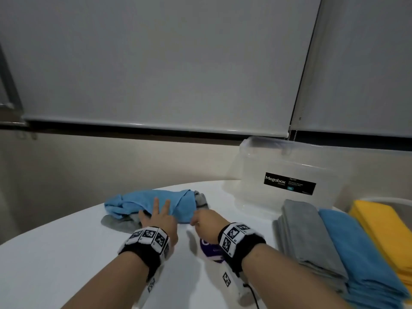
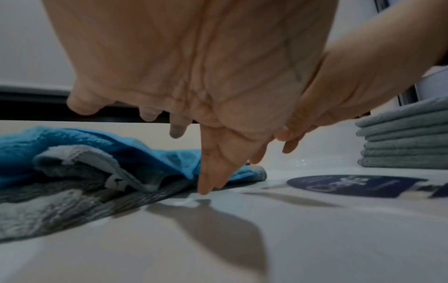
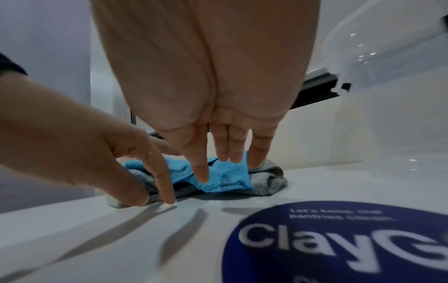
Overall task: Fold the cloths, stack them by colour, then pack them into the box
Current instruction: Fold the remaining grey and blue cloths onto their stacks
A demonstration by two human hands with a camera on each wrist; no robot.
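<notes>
Careful, our left hand (image 1: 156, 216) lies flat and spread on the blue cloth (image 1: 156, 200), our right hand (image 1: 204, 221) pinches its corner, and lifting now could drag the tangled grey cloth (image 3: 269, 180) along.

Fluffy blue cloth (image 3: 225, 177) (glossy table (image 3: 121, 239))

Bare forearms, and each wrist wears a black strap (image 1: 142, 253) ringed with white blocks printed in black square-code markers (image 1: 234, 234).
</notes>
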